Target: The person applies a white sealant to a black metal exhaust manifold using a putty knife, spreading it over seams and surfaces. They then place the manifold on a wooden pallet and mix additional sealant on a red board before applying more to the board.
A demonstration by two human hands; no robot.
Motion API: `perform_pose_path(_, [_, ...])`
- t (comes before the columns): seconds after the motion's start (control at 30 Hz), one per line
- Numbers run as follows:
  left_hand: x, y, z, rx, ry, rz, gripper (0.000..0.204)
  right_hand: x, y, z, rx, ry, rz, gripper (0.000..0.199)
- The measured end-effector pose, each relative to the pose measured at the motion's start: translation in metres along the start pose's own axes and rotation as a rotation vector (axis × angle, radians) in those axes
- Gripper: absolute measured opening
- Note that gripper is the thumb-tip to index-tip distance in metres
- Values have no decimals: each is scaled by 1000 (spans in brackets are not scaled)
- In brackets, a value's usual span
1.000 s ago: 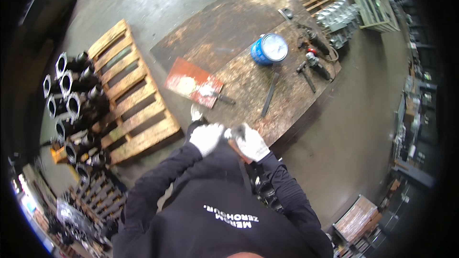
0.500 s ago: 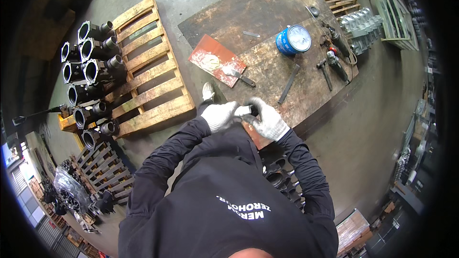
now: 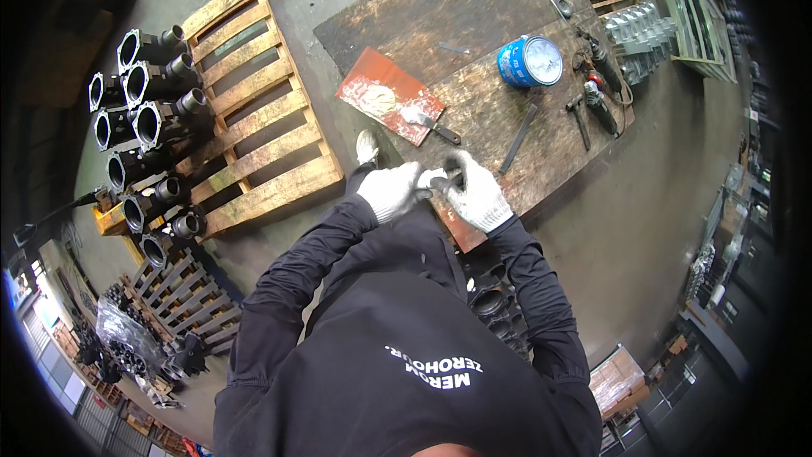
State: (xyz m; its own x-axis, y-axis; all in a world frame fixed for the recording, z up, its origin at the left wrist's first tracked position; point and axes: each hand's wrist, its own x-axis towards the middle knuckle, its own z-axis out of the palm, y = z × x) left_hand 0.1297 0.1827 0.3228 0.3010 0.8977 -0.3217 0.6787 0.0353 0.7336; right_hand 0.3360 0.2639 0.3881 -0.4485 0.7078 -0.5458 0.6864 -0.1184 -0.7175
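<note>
My two hands meet in front of my body at the near edge of the worn table (image 3: 474, 131), both in white knit gloves. My left hand (image 3: 392, 192) is closed, its fingertips on a small white piece (image 3: 433, 178) whose kind I cannot make out. Curled round the other side of that piece is my right hand (image 3: 475, 193), its glove stained dark at the fingertips. Beyond the hands, a putty knife (image 3: 430, 123) with a dark handle rests on a reddish board (image 3: 406, 89), which carries a pale lump of paste (image 3: 378, 100).
A blue can (image 3: 530, 62) stands on the table. A flat dark metal bar (image 3: 518, 139), a hammer (image 3: 578, 121) and an angle grinder (image 3: 599, 107) lie to its right and nearer side. At left, a wooden pallet (image 3: 269, 118) adjoins several black metal castings (image 3: 150, 123).
The view has shifted slightly. Both hands stay together at the table edge, with the right hand's fingers turned a little on the white piece.
</note>
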Motion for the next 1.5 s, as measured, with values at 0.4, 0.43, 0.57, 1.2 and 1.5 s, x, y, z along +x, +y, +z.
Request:
perform_pose_path(0.4, [24, -53, -6, -256, -49, -16, 41, 51, -7, 17, 280, -8, -118, 30])
perform_pose_path(0.43, [27, -58, -6, -256, -63, -16, 41, 54, -8, 21, 447, -31, -46, 29])
perform_pose_path(0.57, [31, -76, -1, -202, -78, -7, 47, 73, -1, 17, 79, -75, -30, 33])
perform_pose_path(1.2, [128, -185, 146, -574, 230, -442, 47, 136, 170, 80, 392, 364, 306, 27])
perform_pose_path(1.5, [144, -180, 167, -1181, 32, -884, 37, 172, 220, 76, 376, 518, 390, 25])
